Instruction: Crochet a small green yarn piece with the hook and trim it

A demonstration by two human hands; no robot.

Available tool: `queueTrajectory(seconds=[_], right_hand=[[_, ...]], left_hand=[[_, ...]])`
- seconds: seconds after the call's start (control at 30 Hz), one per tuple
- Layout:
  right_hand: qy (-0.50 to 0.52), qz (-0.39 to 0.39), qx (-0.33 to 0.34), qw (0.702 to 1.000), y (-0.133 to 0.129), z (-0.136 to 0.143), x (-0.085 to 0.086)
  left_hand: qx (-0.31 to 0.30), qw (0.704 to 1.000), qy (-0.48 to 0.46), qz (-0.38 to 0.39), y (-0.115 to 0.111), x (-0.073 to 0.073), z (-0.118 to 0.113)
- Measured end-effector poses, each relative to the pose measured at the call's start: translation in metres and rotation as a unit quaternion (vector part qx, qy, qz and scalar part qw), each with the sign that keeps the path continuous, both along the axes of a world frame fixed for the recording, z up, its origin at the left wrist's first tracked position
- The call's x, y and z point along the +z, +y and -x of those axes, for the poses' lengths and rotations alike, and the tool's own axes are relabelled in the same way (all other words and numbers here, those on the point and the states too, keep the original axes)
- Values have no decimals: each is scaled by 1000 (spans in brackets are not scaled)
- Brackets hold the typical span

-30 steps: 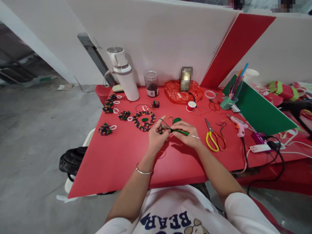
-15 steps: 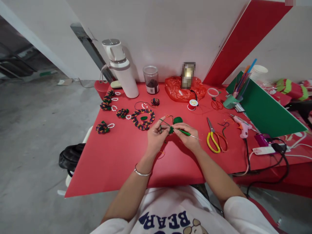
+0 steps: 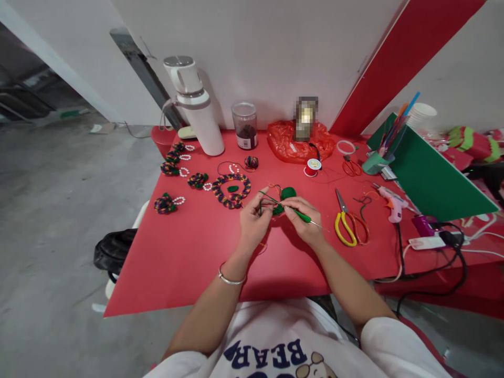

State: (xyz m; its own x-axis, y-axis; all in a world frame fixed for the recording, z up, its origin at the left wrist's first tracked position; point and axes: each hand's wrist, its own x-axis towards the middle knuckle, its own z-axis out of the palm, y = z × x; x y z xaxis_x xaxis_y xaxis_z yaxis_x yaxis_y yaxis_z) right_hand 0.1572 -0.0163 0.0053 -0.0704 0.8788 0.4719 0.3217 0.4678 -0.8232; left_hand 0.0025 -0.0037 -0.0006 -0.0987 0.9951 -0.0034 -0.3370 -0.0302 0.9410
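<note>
Grn cup [image 3: 373,165] w/ sticks [image 3: 395,132], hook [image 3: 302,216] in RH [image 3: 310,230]

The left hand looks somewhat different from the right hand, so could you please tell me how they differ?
The left hand pinches the green piece, while the right hand holds the hook. The left hand has a bracelet at its wrist, whereas the right hand's wrist is bare. Both hands are close together over the red table.

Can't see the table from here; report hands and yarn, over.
Right hand grips green-handled crochet hook. Left hand holds green crochet piece. Green yarn ball just beyond. Scissors apart, off right.
</note>
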Motion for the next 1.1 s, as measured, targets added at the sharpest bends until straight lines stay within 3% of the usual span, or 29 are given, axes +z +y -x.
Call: queueTrajectory(seconds=[0.73, 0.9, 1.1], right_hand=[[9, -44, -30, 999, 2, 1, -3], [-2, -90, -36, 995, 1, 3, -10], [0, -138, -53, 989, 0, 6, -16]], left_hand=[[-8, 997, 76, -24, -4, 2, -2], [-6, 999, 41, -16, -4, 2, -3], [-48, 997, -58, 22, -3, 3, -2]])
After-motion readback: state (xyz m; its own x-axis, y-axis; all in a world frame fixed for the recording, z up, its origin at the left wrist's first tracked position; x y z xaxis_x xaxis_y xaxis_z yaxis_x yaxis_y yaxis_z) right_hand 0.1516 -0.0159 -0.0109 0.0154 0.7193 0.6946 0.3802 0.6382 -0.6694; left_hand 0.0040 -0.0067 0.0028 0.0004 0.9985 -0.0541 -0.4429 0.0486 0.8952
